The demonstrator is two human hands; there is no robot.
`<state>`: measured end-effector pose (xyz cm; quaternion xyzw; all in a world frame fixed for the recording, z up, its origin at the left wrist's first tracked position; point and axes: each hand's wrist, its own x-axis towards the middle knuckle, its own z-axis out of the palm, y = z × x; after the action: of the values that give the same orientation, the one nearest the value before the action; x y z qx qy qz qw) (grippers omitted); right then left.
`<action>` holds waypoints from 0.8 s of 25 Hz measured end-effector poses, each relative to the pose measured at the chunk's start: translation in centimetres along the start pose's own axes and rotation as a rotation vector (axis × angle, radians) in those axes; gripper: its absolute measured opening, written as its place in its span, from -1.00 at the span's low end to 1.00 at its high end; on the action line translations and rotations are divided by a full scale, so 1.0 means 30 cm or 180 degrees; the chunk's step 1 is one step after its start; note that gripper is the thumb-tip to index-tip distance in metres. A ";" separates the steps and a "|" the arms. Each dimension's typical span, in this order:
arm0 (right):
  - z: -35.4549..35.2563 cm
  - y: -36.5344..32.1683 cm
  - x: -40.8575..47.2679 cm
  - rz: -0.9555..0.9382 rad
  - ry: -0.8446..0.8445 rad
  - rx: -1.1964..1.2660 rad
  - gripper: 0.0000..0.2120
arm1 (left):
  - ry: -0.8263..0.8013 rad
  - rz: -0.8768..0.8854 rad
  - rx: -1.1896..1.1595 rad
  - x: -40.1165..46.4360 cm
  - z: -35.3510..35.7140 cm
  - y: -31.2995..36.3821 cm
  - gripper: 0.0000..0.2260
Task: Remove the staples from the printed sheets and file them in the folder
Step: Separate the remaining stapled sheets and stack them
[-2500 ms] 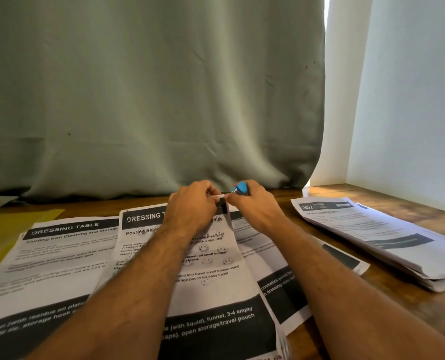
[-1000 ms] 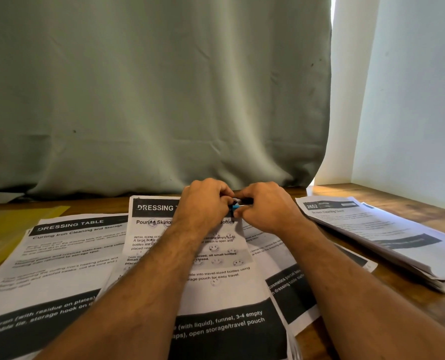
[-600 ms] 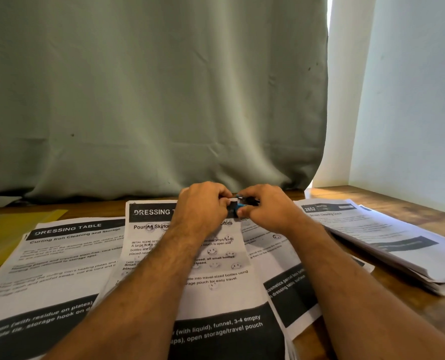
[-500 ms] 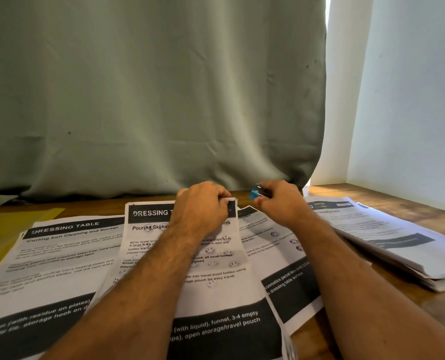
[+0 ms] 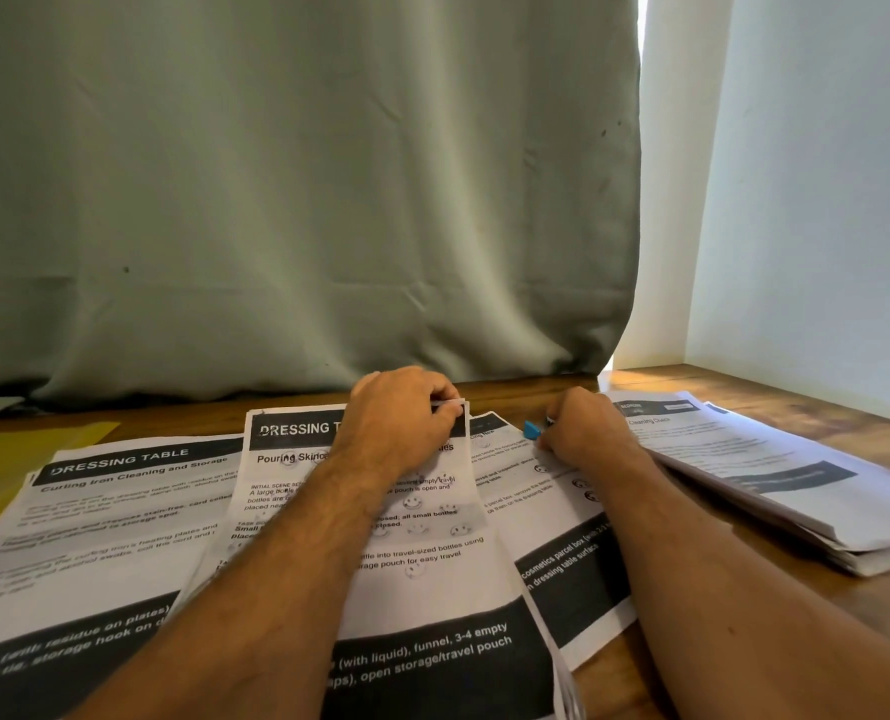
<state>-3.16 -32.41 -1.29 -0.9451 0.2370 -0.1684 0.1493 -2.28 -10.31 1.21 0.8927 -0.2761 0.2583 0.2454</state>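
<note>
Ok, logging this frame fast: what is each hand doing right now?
Left hand: pinches the top corner of the middle printed sheet.
Right hand: fingers curled round the blue staple remover, resting on the next sheet.

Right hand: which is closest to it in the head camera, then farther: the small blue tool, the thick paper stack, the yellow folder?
1. Small blue tool: gripped by the right hand.
2. Thick paper stack: right beside it.
3. Yellow folder: far left edge.

Middle sheet (image 5: 422,563) overlaps sheets either side, folder (image 5: 12,459) far left, paper stack (image 5: 775,491) right, curtain (image 5: 297,200) behind the table (image 5: 848,595).
</note>
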 end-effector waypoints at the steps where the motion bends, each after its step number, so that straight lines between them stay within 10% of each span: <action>1: 0.003 0.000 0.003 0.0035 -0.0072 -0.0033 -0.69 | -0.0045 -0.0062 -0.0048 0.002 0.002 -0.002 -0.89; 6: -0.054 -0.065 -0.068 -0.0733 0.0329 0.1077 -0.71 | -0.0018 -0.0419 -0.0633 0.014 0.007 -0.017 -0.87; 11: -0.064 -0.203 -0.206 -0.0933 -0.2012 0.2498 -0.78 | 0.0688 -0.0263 -0.0958 0.029 -0.040 -0.010 -0.87; 15: -0.062 -0.203 -0.208 -0.0567 -0.1721 0.3036 -0.78 | 0.1084 -0.0310 -0.0047 0.004 -0.120 -0.030 -0.74; 20: -0.114 -0.136 -0.175 0.0181 -0.1463 0.3582 -0.87 | 0.0746 -0.1953 -0.0151 -0.026 -0.172 -0.117 -0.40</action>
<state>-7.22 -27.06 1.96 -0.7266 0.0986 -0.0554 0.6777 -2.33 -4.47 3.53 0.8925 0.0299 0.2668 0.3626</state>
